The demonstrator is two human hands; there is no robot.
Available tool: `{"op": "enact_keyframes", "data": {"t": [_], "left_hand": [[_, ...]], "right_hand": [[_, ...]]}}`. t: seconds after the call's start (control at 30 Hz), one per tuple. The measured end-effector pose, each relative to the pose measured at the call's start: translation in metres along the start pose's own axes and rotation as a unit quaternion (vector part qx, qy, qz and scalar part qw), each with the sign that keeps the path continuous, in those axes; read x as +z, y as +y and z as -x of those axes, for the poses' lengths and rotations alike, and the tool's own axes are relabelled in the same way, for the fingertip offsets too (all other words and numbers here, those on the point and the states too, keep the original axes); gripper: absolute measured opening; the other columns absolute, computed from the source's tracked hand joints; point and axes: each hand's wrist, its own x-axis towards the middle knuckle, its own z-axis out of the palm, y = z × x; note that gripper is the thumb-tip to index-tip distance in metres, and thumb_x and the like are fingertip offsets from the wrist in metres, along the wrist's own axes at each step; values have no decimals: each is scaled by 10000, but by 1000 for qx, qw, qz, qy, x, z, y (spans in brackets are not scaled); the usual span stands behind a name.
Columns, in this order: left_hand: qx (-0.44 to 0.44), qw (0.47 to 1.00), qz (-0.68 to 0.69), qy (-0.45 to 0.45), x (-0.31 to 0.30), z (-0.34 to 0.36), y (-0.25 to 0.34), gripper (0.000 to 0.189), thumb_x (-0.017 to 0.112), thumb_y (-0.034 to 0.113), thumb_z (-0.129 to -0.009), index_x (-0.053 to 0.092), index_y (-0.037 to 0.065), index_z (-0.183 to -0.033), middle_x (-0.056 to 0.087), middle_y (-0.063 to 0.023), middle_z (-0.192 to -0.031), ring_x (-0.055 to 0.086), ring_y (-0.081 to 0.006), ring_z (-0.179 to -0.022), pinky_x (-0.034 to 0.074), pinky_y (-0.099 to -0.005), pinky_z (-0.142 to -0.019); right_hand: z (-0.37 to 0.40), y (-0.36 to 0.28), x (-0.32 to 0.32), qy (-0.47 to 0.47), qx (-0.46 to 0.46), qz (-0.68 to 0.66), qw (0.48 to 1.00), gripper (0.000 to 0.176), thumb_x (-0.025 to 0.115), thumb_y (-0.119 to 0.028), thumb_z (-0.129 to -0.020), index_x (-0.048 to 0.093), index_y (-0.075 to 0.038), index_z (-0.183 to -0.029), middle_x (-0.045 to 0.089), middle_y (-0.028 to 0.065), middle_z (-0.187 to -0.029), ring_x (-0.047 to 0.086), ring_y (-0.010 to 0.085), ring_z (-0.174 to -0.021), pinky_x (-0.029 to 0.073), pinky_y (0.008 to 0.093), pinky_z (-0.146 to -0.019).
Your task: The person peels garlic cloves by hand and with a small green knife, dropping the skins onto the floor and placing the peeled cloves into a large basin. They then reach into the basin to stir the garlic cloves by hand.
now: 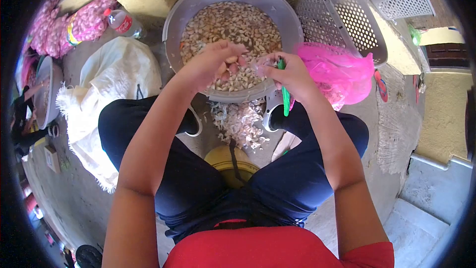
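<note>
A large grey basin (174,30) full of garlic cloves (233,20) in water stands in front of me. Over its near side my left hand (210,64) is curled, palm partly up, with what look like a few garlic cloves in its fingers. Close to its right, my right hand (292,72) is closed around a small knife with a green handle (285,97). Pale, thin bits, possibly peel, show at the right fingertips; the knife's blade cannot be made out. Garlic skins (240,124) lie heaped on the ground below the basin.
Pink mesh bag (342,77) and grey perforated baskets (327,20) stand to the right. On the left are a white woven sack (114,69), a soda bottle (125,24) and pink net sacks of garlic (89,25). Another person's arm reaches toward a basin (48,94) at far left.
</note>
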Motion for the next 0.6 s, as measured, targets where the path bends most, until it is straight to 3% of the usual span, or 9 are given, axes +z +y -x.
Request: {"op": "enact_keyframes", "data": {"t": [0.17,0.3,0.4,0.43,0.53,0.6], "left_hand": [[8,994,101,35,-13,2,7,228,447,189,-805,470,30,-967,579,-87,-865,528,-104,-647,365,-199,-426],[-7,996,90,27,-13,3,10,270,426,153,-804,437,16,-1037,575,-111,-939,573,-125,-764,384,-184,-432],[6,997,72,6,-11,4,10,281,419,132,-806,430,13,-1061,569,-122,-991,586,-129,-822,393,-168,-427],[7,998,70,5,-8,5,12,282,420,126,-808,428,13,-1067,564,-126,-1015,587,-126,-829,392,-160,-421],[16,998,58,-3,-5,7,14,261,429,128,-831,430,18,-1068,554,-129,-1069,588,-112,-833,382,-142,-402],[21,999,48,-12,-5,6,14,247,434,144,-852,432,22,-1066,552,-125,-1085,586,-99,-826,370,-130,-391]], "right_hand": [[14,0,9,-148,-7,179,973,282,654,-272,-706,602,-25,-829,596,74,-719,550,178,-568,430,293,-506],[19,53,28,-288,-84,355,886,371,644,-293,-699,592,-41,-966,600,121,-729,587,246,-663,457,355,-610],[21,56,40,-325,24,443,835,407,624,-316,-690,589,-43,-989,594,182,-767,576,317,-750,443,396,-681],[19,62,38,-319,-9,439,840,375,605,-309,-703,590,-26,-949,589,190,-747,580,311,-716,450,386,-656],[16,51,32,-214,4,415,884,305,601,-226,-671,570,28,-838,591,202,-731,580,346,-731,460,401,-687],[10,42,23,-116,-43,391,912,329,611,-258,-697,565,31,-848,594,179,-693,592,313,-661,473,388,-626]]}}
